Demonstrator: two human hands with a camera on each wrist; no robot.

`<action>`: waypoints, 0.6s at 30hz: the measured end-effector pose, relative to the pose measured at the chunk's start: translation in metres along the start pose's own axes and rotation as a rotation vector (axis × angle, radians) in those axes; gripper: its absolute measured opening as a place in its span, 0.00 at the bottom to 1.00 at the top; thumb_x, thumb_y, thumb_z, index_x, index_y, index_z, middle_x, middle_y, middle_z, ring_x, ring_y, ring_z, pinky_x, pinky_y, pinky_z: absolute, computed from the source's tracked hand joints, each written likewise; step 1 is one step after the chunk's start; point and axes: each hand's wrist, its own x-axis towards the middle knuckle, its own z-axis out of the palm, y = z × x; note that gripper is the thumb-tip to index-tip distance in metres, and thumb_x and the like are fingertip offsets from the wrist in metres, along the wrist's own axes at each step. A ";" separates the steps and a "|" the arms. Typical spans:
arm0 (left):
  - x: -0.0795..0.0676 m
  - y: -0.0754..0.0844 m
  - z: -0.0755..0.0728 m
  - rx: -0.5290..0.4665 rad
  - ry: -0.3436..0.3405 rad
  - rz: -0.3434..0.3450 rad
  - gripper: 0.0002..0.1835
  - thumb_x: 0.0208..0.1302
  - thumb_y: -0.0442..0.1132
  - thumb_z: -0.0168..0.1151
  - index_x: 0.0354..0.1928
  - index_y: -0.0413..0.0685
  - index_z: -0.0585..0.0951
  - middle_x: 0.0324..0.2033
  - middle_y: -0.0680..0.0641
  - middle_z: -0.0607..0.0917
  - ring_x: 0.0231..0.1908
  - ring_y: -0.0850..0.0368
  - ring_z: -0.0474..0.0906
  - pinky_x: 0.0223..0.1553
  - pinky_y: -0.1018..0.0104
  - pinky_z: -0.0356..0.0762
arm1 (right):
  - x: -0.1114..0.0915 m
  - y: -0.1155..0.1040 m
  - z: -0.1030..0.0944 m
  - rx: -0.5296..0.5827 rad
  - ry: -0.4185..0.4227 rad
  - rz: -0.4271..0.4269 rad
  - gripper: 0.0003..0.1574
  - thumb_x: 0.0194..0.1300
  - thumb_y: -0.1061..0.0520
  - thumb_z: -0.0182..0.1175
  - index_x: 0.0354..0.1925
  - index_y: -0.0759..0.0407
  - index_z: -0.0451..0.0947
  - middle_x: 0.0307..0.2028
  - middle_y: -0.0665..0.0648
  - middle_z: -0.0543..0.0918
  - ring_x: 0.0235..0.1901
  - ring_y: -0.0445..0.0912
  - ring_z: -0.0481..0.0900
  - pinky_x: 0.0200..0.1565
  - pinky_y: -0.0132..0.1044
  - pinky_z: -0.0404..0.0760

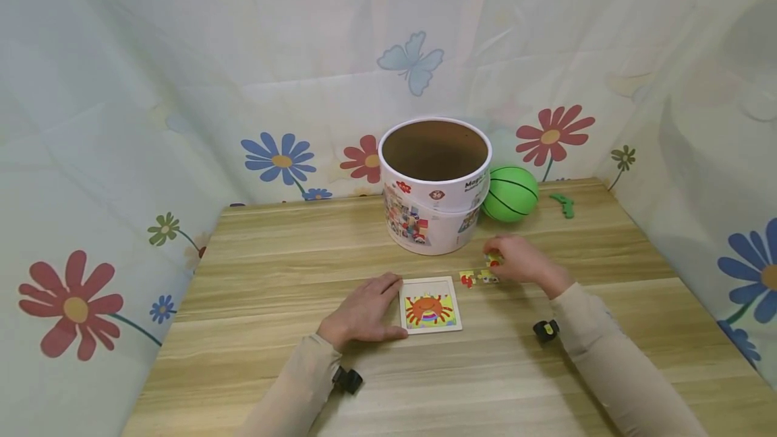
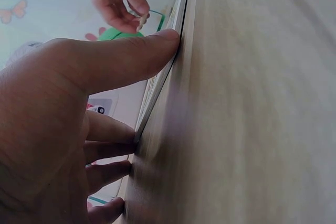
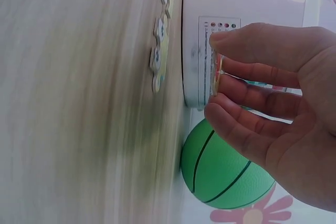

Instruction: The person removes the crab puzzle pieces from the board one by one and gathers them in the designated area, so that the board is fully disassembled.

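- Bucket: "Magic", the rest curving out of sight; smaller line beneath, blurred
- Brown badge on it: a number starting with 3, second digit unclear
- Red logo: lettering illegible
- Boxed label: print too small

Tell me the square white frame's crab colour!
The crab is mostly orange, clearest in the head view.

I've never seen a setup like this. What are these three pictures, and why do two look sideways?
No machine here: just a person's left hand and right hand, both bare. The wide picture is taken from the head, looking down. The other two are taken from the wrists, so the table looks tipped on end. On it are a crab puzzle, loose pieces, a bucket, a ball and a small green toy. The left hand touches the puzzle's edge; the right pinches another piece.
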 end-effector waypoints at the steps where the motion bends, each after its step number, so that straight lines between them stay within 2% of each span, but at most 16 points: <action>1: 0.000 0.000 0.000 -0.001 0.001 0.000 0.54 0.53 0.72 0.61 0.73 0.42 0.61 0.72 0.45 0.61 0.72 0.49 0.56 0.73 0.54 0.55 | -0.001 0.001 0.000 -0.006 0.000 0.001 0.23 0.52 0.61 0.70 0.48 0.66 0.80 0.41 0.59 0.84 0.42 0.52 0.80 0.49 0.50 0.81; 5: 0.000 0.000 0.000 -0.003 -0.002 -0.003 0.54 0.53 0.72 0.61 0.73 0.43 0.61 0.72 0.46 0.61 0.72 0.50 0.56 0.73 0.54 0.55 | -0.004 0.006 0.000 -0.009 0.005 0.004 0.22 0.53 0.61 0.69 0.47 0.66 0.80 0.41 0.60 0.83 0.41 0.52 0.79 0.49 0.50 0.81; 13: 0.000 0.000 0.000 -0.011 -0.004 -0.010 0.54 0.54 0.72 0.60 0.74 0.44 0.60 0.73 0.46 0.60 0.73 0.50 0.55 0.73 0.54 0.54 | -0.008 0.015 0.002 -0.002 -0.023 0.064 0.21 0.54 0.61 0.70 0.48 0.65 0.80 0.43 0.60 0.83 0.42 0.52 0.80 0.49 0.50 0.82; 18: -0.001 0.000 -0.001 -0.007 -0.003 -0.008 0.54 0.54 0.72 0.60 0.74 0.43 0.60 0.72 0.46 0.60 0.72 0.50 0.56 0.73 0.54 0.54 | -0.010 0.017 0.004 -0.022 -0.009 0.046 0.21 0.52 0.62 0.70 0.46 0.66 0.81 0.41 0.60 0.83 0.41 0.52 0.80 0.48 0.50 0.81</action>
